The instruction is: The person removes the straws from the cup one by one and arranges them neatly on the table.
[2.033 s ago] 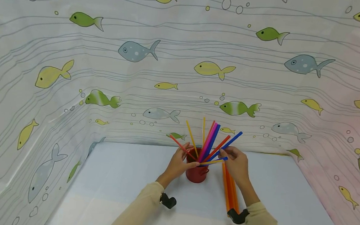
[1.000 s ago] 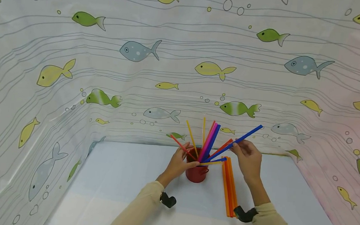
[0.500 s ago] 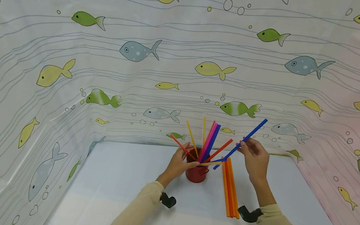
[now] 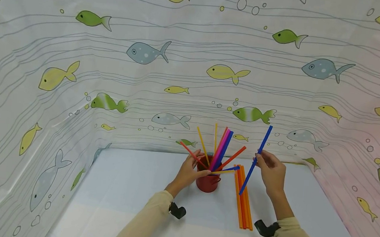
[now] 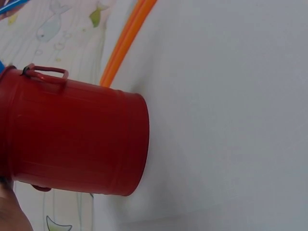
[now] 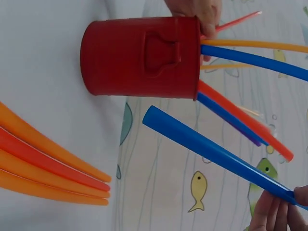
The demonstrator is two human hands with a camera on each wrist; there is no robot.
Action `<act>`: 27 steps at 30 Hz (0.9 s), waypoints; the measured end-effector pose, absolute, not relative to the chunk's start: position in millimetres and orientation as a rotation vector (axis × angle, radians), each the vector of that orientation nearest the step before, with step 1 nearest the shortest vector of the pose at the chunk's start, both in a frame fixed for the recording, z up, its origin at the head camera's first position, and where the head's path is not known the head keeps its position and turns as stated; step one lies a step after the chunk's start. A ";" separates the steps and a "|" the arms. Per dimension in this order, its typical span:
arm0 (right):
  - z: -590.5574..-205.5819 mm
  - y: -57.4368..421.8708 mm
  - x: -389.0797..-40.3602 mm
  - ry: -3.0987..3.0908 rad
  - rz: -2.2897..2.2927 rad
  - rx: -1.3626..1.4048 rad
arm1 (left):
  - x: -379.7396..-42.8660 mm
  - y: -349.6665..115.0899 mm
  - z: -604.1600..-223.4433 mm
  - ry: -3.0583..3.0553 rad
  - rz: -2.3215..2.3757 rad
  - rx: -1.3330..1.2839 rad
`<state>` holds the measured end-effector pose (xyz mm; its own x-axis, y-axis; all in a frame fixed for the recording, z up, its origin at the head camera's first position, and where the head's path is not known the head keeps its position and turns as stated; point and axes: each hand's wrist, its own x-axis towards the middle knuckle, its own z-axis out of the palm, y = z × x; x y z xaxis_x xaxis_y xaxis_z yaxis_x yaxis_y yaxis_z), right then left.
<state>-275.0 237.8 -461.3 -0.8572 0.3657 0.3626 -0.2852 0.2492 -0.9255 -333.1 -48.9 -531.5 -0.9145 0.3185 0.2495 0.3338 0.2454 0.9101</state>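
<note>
A small red metal bucket (image 4: pixel 206 184) stands upright on the table, with several straws (image 4: pixel 221 151) in pink, blue, red and yellow leaning out of it. My left hand (image 4: pixel 186 174) holds the bucket at its rim, thumb in front and fingers at the far left side. To the right of the bucket my right hand (image 4: pixel 273 173) pinches a blue straw (image 4: pixel 265 140) near its middle. That straw is steeply tilted, its lower end over the row of orange and red straws (image 4: pixel 244 210) lying on the table. In the right wrist view the blue straw (image 6: pixel 202 139) is clear of the bucket.
A white cover lies over the table (image 4: pixel 129 188). Behind and at both sides rises a fish-patterned curtain (image 4: pixel 193 77). A blue straw (image 4: pixel 231 168) and a yellow straw (image 4: pixel 224 172) stick out low over the bucket's right rim, towards the orange row.
My right hand has drawn the blue straw out of the bucket and moved it right. The straw has swung steeper, its lower end now above the orange row. The left hand stays put.
</note>
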 end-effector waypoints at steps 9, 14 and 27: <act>-475.0 247.8 -276.9 -2.103 1.748 -0.135 | -333.0 -48.7 -530.5 -2.478 -1.809 -0.627; -490.3 252.5 -279.3 -2.207 1.755 -0.180 | -333.3 -48.6 -531.3 -2.481 -1.803 -0.630; -522.4 261.1 -280.4 -2.423 1.740 -0.314 | -332.5 -47.9 -530.2 -2.467 -1.827 -0.615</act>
